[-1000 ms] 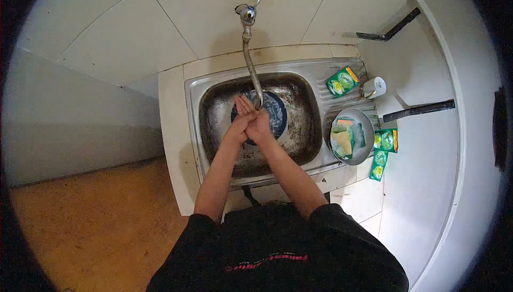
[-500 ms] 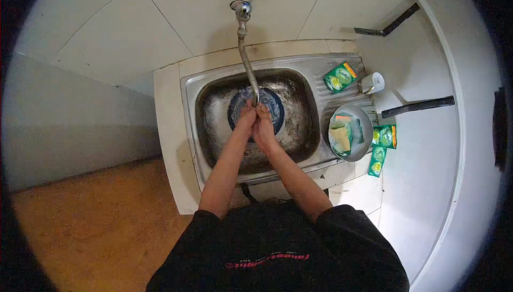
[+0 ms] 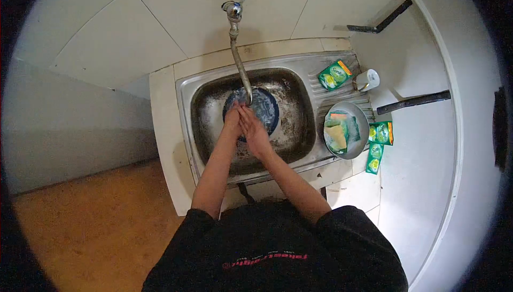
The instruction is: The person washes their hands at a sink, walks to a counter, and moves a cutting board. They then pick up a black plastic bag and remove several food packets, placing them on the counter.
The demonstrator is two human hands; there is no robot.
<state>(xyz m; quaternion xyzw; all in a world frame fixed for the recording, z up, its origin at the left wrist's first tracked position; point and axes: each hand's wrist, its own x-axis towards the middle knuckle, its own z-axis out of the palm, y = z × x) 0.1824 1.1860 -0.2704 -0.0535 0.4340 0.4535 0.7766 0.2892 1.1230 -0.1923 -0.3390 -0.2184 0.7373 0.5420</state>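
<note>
Under the tap spout (image 3: 247,94), my left hand (image 3: 233,119) and my right hand (image 3: 253,130) are pressed against each other. The right hand's fingers are stretched out and lie across the left hand. The left fingers also look extended, though partly covered. No object shows between the hands. Beneath them, a round dark blue basin (image 3: 270,111) with foamy-looking water sits in the steel sink (image 3: 299,137). The hands hide its near left part.
On the drainboard at right are a grey bowl (image 3: 362,131) holding a sponge (image 3: 336,136) and suds, a green packet (image 3: 335,75) and a white-ended mug (image 3: 368,80). More green packets (image 3: 381,133) lie beside the bowl. A black wall bracket (image 3: 414,105) juts out at right.
My hands have shifted against each other, with the right hand flatter and its fingers now across the left. The whole view has moved slightly; the dishes stay put.
</note>
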